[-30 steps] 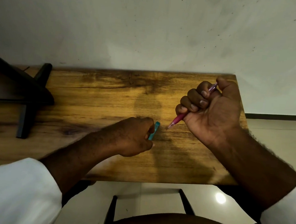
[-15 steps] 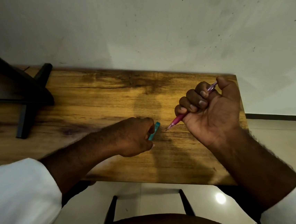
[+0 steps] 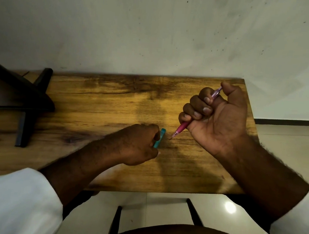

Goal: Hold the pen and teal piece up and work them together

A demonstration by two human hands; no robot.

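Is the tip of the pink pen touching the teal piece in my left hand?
Apart. The head view shows bare wood between the pink pen tip and the teal piece held by the left hand.

Wooden table (image 3: pixel 98 104) against a scuffed white wall (image 3: pixel 140 25), glossy tiled floor (image 3: pixel 160 202).

i'm looking into what seems a plain room in a home or small office: a wooden table (image 3: pixel 113 101) with strong grain is pushed against a scuffed, speckled pale wall (image 3: pixel 158 32), glossy light floor tiles (image 3: pixel 160 208) mirror a ceiling lamp, and a black stand (image 3: pixel 26 104) sits on the left.
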